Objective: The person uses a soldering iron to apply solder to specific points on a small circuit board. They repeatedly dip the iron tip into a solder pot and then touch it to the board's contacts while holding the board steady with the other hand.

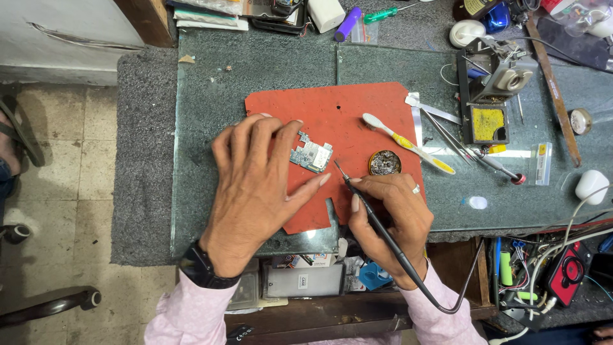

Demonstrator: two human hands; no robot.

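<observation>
Red mat [357, 112] carries one small circuit board [312, 156], its left part hidden under my left hand [255, 185], fingers spread upon it. My right hand [389, 217] is clamped on one soldering iron [377, 223], tip just right of the board. Open room lies on the worktop [211, 96] to the far left.

Your left hand [255, 185] lay flat on the red mat [357, 112], fingertips pinning a small circuit board [311, 156]. Your right hand [389, 220] gripped a soldering iron [370, 214] like a pen, its tip just beside the board's right edge. A toothbrush [408, 144] and a round tin [384, 163] lay near, on the mat.
</observation>
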